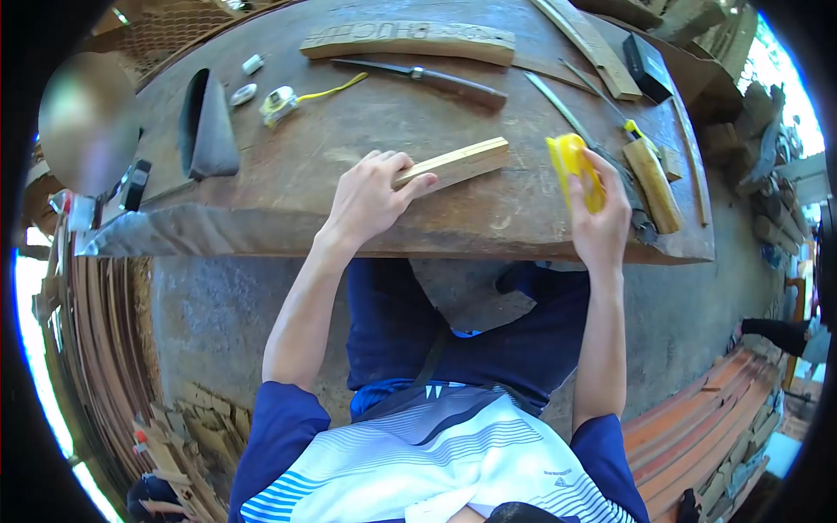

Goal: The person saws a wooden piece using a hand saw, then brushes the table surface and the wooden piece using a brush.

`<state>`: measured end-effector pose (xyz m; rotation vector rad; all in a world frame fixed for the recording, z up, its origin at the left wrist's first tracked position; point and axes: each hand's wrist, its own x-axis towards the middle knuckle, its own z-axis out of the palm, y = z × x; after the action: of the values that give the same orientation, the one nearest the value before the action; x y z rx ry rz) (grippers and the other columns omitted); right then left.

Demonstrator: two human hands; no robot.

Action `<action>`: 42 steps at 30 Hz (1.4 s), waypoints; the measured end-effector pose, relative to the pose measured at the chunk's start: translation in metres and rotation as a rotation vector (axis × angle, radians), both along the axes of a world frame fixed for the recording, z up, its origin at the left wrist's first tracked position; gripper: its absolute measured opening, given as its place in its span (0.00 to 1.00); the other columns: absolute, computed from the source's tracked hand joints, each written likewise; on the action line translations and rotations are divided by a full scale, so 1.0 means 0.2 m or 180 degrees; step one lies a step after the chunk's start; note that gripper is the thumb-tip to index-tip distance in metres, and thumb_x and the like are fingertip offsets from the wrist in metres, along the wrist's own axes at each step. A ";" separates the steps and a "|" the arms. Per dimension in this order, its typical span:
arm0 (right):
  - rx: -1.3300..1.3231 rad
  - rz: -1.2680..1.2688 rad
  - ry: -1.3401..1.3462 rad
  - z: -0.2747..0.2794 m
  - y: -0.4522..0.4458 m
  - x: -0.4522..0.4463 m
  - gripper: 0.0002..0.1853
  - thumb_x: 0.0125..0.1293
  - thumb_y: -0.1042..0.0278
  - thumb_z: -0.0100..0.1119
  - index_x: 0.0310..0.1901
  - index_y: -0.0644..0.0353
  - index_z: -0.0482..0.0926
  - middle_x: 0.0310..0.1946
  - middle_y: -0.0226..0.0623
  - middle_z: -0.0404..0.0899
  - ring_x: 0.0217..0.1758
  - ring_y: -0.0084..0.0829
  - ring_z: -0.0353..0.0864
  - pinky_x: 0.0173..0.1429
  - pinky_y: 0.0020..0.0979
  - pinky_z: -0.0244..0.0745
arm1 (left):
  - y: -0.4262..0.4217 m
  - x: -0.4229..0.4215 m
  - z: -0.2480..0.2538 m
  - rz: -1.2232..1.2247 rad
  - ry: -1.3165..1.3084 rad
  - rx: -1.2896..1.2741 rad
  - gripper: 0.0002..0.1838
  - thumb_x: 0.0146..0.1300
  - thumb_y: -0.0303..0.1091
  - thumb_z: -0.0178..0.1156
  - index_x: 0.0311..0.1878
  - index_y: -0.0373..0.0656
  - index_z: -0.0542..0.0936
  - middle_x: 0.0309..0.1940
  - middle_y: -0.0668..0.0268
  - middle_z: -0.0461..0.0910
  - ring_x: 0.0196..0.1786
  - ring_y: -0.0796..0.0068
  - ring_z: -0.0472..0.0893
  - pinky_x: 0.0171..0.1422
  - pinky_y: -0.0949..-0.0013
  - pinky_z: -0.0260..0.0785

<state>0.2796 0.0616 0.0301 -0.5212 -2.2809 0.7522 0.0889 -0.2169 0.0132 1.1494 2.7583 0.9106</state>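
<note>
My left hand (370, 196) is closed around the near end of a short, pale wooden block (462, 163) on the workbench (305, 166). The block's far end points right, toward my other hand. My right hand (602, 205) grips a yellow brush-like object (577, 166) near the bench's front edge; its exact kind is unclear. Just right of that hand lie a wooden-handled tool (654, 185) and a long file-like tool (558, 103). Beyond the block rests a knife-like tool (423, 75) with a dark blade and brown handle.
A carved wooden plank (410, 42) lies at the back. Leftward are a yellow tape measure (279, 105) and a hollow grey piece (207, 131). A black box (647, 68) stands back right. Stacked boards (706, 418) flank the floor, with people at the edges.
</note>
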 end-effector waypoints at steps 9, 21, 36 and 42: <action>0.0559 0.0547 -0.0460 0.02 -0.06 -0.34 0.16 0.77 0.67 0.69 0.63 0.61 0.88 0.65 0.49 0.88 0.67 0.47 0.87 0.74 0.49 0.79 | 0.22 -0.05 -0.10 -0.0460 0.0791 0.0423 0.21 0.72 0.52 0.76 0.46 0.40 0.87 0.40 0.60 0.85 0.48 0.52 0.86 0.56 0.52 0.79; 0.1198 0.1301 -0.0376 0.02 -0.22 -0.29 0.17 0.79 0.68 0.67 0.64 0.64 0.89 0.65 0.50 0.88 0.69 0.51 0.84 0.75 0.50 0.82 | 0.25 0.07 -0.15 -0.0210 0.1078 0.0596 0.20 0.68 0.50 0.79 0.41 0.41 0.85 0.40 0.62 0.84 0.46 0.54 0.87 0.52 0.52 0.81; 0.0764 0.1871 -0.0472 0.13 -0.04 -0.33 0.19 0.68 0.76 0.71 0.60 0.58 0.89 0.64 0.41 0.89 0.70 0.49 0.84 0.80 0.46 0.76 | 0.21 0.00 -0.12 -0.0317 0.0816 0.0517 0.20 0.63 0.52 0.81 0.43 0.46 0.87 0.44 0.65 0.87 0.54 0.58 0.85 0.65 0.53 0.77; 0.1314 0.1990 -0.0208 0.06 -0.16 -0.45 0.14 0.69 0.69 0.75 0.56 0.52 0.90 0.63 0.33 0.90 0.72 0.37 0.83 0.86 0.49 0.67 | -0.05 -0.01 -0.14 -0.0033 0.0525 0.0496 0.22 0.57 0.50 0.86 0.48 0.49 0.92 0.45 0.69 0.91 0.59 0.61 0.84 0.73 0.54 0.72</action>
<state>0.1898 0.0297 0.0431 0.3824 -2.5861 0.5156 0.0869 -0.2276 -0.0143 1.3177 2.8485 1.0945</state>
